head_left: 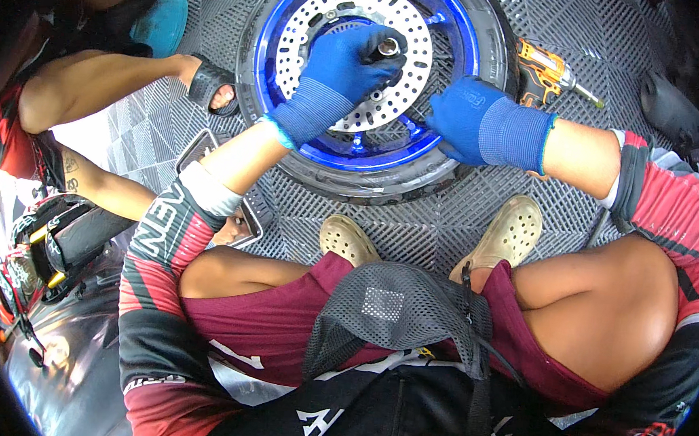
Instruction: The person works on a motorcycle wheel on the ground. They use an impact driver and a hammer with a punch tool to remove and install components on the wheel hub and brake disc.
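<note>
**Gloved Hands at Work Over a Blue-Rimmed Wheel**

A person wearing 2 blue knit gloves leans over a wheel (353,160) lying flat on a grey ribbed floor mat (413,231), its black tyre (360,188) circling a bright blue rim. A perforated silver brake disc (416,65) faces upward at the wheel's centre. The left hand (348,64) reaches across the disc with its fingers closed around a small round metal piece (389,47), hollow end showing, held above the disc to the right of its middle. The right hand (463,119) hangs over the lower right part of the wheel, fingers curled inward; whether it grips anything cannot be told from this angle. Just beside the tyre at right, an orange and black power drill (543,72) lies on the mat, its bit pointing away from the wheel. Below the wheel, 2 tan perforated clogs (515,229) are planted apart, under maroon shorts (270,314) and a grey mesh item (384,305). At left, a second person's foot, in a black sandal (206,82), rests near the tyre's edge.
</note>
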A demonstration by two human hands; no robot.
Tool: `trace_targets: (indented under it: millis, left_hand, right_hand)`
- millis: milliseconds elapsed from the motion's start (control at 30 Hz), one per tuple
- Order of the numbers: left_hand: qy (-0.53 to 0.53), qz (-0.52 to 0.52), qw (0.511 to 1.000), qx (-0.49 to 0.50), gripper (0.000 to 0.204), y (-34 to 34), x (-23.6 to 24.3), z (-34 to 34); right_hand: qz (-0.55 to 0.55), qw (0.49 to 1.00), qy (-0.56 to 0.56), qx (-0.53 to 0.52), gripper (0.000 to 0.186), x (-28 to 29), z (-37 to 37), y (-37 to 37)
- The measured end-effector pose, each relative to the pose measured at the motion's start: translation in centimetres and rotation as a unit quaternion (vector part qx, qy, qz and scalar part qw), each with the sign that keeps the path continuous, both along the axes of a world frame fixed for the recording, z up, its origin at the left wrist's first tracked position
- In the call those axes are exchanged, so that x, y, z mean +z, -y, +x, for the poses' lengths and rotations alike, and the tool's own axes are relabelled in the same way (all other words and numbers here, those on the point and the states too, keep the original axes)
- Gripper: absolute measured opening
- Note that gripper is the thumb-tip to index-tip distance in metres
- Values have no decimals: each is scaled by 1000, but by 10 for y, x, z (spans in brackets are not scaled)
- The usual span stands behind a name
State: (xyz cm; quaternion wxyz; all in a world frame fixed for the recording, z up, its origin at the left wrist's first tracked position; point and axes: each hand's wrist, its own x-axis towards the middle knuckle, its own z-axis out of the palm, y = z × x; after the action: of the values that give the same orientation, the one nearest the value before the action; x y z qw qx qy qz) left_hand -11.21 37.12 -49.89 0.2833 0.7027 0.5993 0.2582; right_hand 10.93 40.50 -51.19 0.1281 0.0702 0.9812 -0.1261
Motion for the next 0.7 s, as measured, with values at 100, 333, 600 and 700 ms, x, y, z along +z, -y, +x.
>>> trace_targets:
  millis: [100, 333, 600, 700]
  left_hand:
    - [83, -98, 989, 69, 24, 6, 5, 8]
    - [125, -28, 989, 79, 22, -3, 7, -22]
    - [138, -25, 988, 65, 26, -42, -10, -113]
    - [169, -58, 983, 44, 28, -43, -9, -110]
  right_hand:
    - [0, 1000, 14, -2, 26, -4, -1, 1]
    - [-4, 1000, 9, -7, 28, -2, 0, 1]
    - [1, 1000, 7, 5, 28, -5, 3, -1]
    - [-2, 1000, 13, 6, 29, -8, 4, -2]
